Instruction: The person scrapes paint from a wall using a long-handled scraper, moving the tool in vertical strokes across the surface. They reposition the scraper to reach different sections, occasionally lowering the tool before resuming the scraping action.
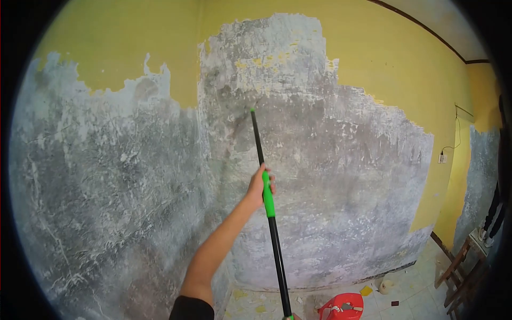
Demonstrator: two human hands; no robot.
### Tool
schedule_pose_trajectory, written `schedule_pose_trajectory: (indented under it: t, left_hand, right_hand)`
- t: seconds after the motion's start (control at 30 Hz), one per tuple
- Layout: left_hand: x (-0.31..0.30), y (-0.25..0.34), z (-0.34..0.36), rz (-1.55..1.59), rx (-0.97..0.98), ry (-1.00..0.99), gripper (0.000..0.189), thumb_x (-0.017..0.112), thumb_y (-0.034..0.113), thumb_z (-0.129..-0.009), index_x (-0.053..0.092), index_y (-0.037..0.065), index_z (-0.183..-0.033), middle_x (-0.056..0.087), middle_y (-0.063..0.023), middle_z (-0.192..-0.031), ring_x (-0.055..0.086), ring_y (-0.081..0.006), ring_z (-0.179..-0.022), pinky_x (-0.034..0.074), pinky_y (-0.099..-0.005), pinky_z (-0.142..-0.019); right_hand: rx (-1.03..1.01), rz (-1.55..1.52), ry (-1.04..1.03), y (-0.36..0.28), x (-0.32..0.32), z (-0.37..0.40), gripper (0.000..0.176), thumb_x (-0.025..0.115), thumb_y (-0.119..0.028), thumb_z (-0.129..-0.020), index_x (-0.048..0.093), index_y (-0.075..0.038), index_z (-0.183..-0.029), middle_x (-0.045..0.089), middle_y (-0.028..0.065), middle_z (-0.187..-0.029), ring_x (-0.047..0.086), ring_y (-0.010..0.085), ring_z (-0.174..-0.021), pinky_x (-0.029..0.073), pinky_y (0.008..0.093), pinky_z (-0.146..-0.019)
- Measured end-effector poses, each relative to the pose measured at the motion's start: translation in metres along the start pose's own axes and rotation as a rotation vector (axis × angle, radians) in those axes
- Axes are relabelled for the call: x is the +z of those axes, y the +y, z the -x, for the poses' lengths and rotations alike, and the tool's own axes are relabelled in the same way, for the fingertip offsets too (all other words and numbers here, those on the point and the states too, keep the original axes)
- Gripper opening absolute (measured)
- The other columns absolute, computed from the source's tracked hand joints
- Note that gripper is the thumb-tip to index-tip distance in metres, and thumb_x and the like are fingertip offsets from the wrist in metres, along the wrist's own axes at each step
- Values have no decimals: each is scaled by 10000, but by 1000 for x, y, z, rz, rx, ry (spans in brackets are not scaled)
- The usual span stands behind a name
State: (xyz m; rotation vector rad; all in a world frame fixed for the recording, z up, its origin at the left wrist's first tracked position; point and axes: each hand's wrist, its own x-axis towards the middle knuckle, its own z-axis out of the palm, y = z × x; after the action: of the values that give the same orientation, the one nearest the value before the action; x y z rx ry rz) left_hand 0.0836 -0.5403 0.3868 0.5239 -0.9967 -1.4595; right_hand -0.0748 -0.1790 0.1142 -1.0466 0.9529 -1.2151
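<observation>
A long black extension pole (275, 240) with a green grip slants up in front of a partly stripped wall (341, 176). Its green tip overlaps the bare grey plaster in this view. My left hand (259, 186) is closed around the pole at the upper end of the green grip, arm stretched forward from a black sleeve. At the bottom edge, only a sliver of my right hand (296, 317) shows, closed at the pole's lower part; the rest is out of frame.
Yellow paint (384, 58) remains above the grey plaster. On the tiled floor, a red plastic stool (341, 298) carries small tools, near a pale roll (385, 287) and paint scraps. At right, a person in white shoes (485, 237) stands on a wooden bench (458, 261). A socket (442, 158) has a cable.
</observation>
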Motion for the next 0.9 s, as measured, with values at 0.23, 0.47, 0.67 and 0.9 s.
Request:
schedule_pose_trajectory:
  t: [0.23,0.47,0.67,0.9]
  left_hand:
    - [-11,123,-134,-105,70,-180,364,532,485,-944,445,135,-903,469,-10,-691,431,-124,-537,382,-280,-469]
    - [-18,180,-210,-202,94,-191,363,483,487,-970,428,143,-867,428,14,-641,405,-107,-526,368,-269,-472]
    - [-30,186,-217,-243,21,-217,331,439,445,-994,420,143,-862,437,11,-639,398,-99,-518,371,-264,-464]
    - [-28,179,-225,-346,61,-187,366,427,480,-986,373,126,-909,440,-24,-634,405,-128,-479,399,-301,-452]
  right_hand:
    - [-98,-238,-217,-26,101,-172,444,470,-392,-987,456,-82,-669,434,37,-479,409,151,-304,328,262,-309]
    - [-244,-223,-166,-47,150,-274,461,475,-422,-962,473,-74,-660,466,67,-486,443,173,-314,367,290,-316]
    - [155,-581,-258,-53,163,-290,448,426,-514,-971,492,-92,-836,441,48,-500,380,147,-322,324,275,-323]
    - [319,-792,-543,-40,155,-285,450,372,-550,-983,479,-134,-847,342,-10,-499,273,101,-330,235,239,-329]
